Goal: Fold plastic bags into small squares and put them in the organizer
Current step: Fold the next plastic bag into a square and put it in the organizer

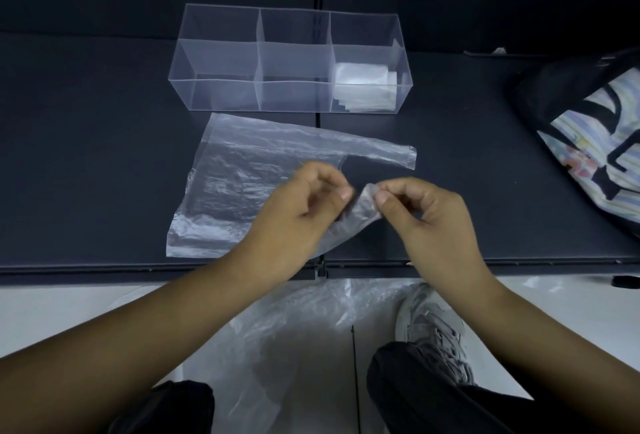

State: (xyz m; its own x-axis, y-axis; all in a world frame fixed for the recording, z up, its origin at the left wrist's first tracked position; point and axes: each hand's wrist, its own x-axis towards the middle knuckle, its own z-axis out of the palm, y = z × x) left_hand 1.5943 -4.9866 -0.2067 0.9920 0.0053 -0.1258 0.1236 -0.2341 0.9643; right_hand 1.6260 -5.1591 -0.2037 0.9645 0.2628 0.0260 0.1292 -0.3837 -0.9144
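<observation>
On dark shelf | plastic bag (239,177) clear, crinkled, flat | near handle pinched

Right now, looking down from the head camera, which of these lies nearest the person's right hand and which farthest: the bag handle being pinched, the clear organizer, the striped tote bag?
1. Bag handle: pinched at the right hand's fingertips, touching it.
2. Striped tote bag: off to the right on the dark surface.
3. Clear organizer: at the back; its right compartment rivals the tote, so 2 and 3 are close.
</observation>
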